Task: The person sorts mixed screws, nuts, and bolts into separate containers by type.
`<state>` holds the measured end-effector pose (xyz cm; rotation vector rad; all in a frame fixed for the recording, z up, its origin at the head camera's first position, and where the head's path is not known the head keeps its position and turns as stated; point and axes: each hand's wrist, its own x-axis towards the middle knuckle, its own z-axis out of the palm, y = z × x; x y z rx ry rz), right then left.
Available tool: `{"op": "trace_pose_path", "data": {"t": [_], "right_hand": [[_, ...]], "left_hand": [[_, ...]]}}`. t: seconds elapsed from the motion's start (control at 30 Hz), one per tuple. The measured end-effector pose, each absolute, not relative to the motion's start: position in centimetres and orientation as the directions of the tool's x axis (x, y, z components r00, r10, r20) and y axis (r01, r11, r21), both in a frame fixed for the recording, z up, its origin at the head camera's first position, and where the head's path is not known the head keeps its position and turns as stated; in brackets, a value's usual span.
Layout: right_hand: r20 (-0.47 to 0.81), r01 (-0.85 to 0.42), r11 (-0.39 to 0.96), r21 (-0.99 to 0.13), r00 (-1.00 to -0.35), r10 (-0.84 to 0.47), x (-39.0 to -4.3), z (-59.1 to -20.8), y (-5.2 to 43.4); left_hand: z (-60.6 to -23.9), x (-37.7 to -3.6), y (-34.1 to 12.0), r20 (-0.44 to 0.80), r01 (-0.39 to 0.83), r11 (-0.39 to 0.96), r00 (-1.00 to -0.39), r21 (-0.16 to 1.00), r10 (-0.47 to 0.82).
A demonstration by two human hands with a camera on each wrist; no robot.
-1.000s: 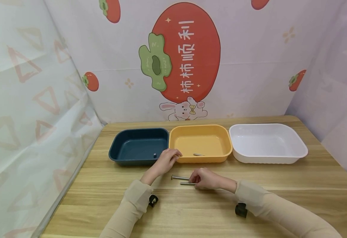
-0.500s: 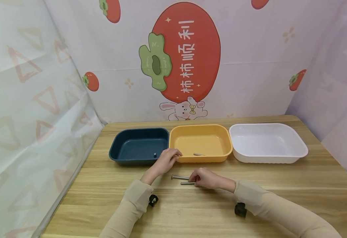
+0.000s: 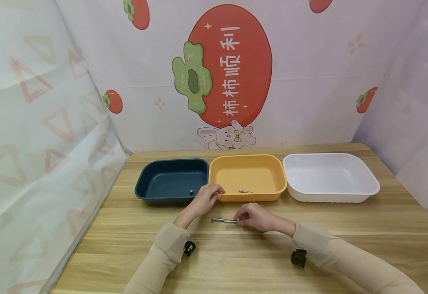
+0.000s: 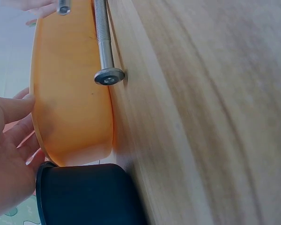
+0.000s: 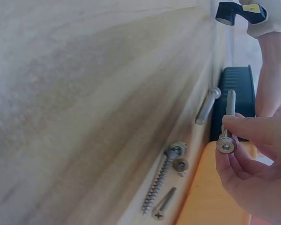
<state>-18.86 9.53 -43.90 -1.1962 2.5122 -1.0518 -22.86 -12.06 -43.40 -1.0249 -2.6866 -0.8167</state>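
Observation:
My right hand pinches a long metal bolt by its head end and holds it just above the wooden table. A second long bolt lies on the table just to its left, also seen as the bolt beside the orange tray's wall. My left hand rests with relaxed fingers on the near left corner of the orange tray and holds nothing. Under my right hand, two wood screws and a short screw lie on the table.
A dark blue tray with a small metal piece stands left of the orange one, which holds a screw. A white tray is on the right. Patterned curtains close in the left, back and right sides.
My right hand has raised its bolt off the table and drawn it slightly towards the trays. The left hand and the other bolt have stayed put.

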Motion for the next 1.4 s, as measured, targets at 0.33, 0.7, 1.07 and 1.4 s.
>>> {"op": "trace_pose_path", "data": {"t": [0.33,0.7,1.07,1.4], "right_hand": [[0.169,-0.616,0.438,-0.655,-0.684,-0.709,-18.8,-42.7,10.1],[0.208,-0.632,0.43,-0.645,-0.686,-0.697,-19.5,-41.2,11.1],[0.254,-0.645,0.445,-0.622,-0.703,-0.664,-20.8,-39.8,12.1],[0.226,-0.602,0.509,-0.615,-0.754,-0.617,-21.9,-39.3,12.9]], "left_hand": [[-43.4,-22.8,-12.1,0.314,0.646,0.623,-0.761,0.441,0.567],[-43.3,-22.8,-12.0,0.32,0.652,0.618,-0.756,0.438,0.571],[-43.1,-22.6,-11.9,0.324,0.651,0.622,-0.758,0.436,0.566],[-43.3,-22.7,-12.0,0.325,0.651,0.621,-0.758,0.437,0.566]]}}
